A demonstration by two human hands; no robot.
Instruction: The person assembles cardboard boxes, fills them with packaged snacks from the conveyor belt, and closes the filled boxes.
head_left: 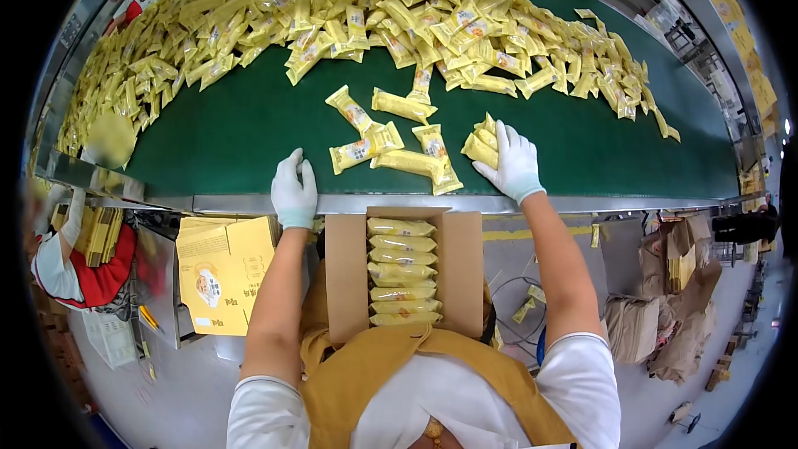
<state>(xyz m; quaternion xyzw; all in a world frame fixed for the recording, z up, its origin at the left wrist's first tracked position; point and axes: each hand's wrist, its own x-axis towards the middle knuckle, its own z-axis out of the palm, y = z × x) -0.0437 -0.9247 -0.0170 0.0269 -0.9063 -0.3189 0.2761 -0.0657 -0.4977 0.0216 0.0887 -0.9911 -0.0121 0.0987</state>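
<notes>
My right hand (515,162), in a white glove, closes on a small bunch of yellow snack packets (480,146) above the green belt (249,129). Also gloved in white, my left hand (294,189) rests at the belt's near edge with thumb and fingers apart and holds nothing. Several loose yellow packets (366,148) lie on the belt between my hands. Below them, at my lap, an open cardboard box (346,283) has its flaps spread; a column of several yellow packets (403,274) fills its visible inside.
A large heap of yellow packets (416,8) covers the belt's far side. Metal edging (249,204) borders the belt in front of me. Flat yellow cartons (223,274) stand at left, near another person's red apron (108,270). Brown paper sacks (636,324) stand at right.
</notes>
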